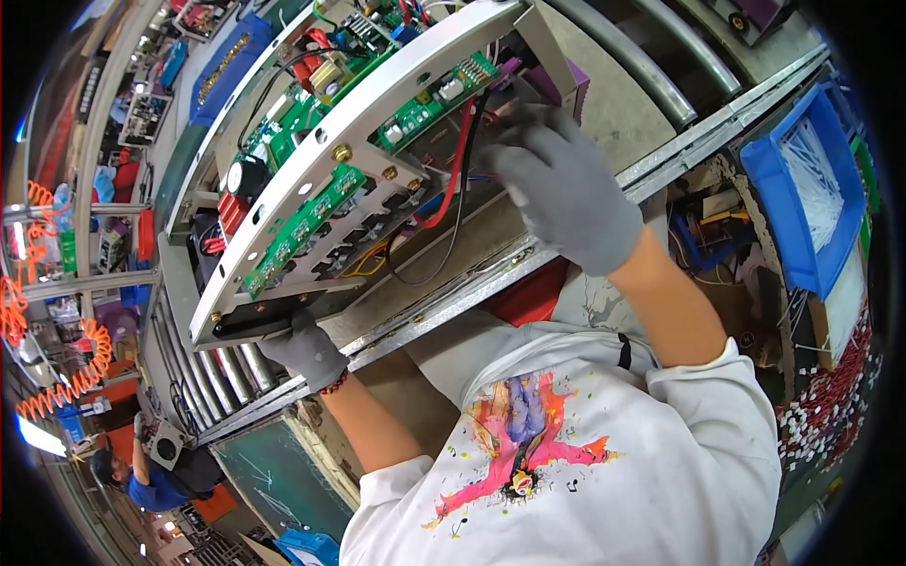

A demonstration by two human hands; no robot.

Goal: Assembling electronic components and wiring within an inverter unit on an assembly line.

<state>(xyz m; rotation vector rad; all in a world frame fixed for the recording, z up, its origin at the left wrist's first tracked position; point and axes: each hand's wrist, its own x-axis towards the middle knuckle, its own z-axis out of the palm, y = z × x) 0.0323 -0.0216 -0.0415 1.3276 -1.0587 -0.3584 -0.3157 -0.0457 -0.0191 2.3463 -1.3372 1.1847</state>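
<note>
Biggest thing from where I'm standing is the roller line (646, 74), bare steel rollers with a metal rail along the near side. Right up against it there's a person in a white shirt (604, 491) with a splashy pink and orange print. The unit (354, 118) is on the line in front of them, a pale metal frame stuffed with electronics, its long plate slanting across.

Over to the person's right there's a blue bin (779, 203) full of thin white strips, plus a heap of red leads (821, 424) with white ends. Off to the left, a co-worker (156, 491) in blue is down the room, and an orange coil hose (80, 379) hangs nearby.

Both hands have grey gloves on. Right hand (562, 179) is up by the wires at the far end, fingers bent, but I can't tell if they're pinching anything. Left hand (307, 354) is touching the unit's near lower corner; can't tell if it's clamped on.

Smaller stuff: green boards (307, 222) along the plate, then a red wire (460, 174) and a thinner black wire looping down beside it.
</note>
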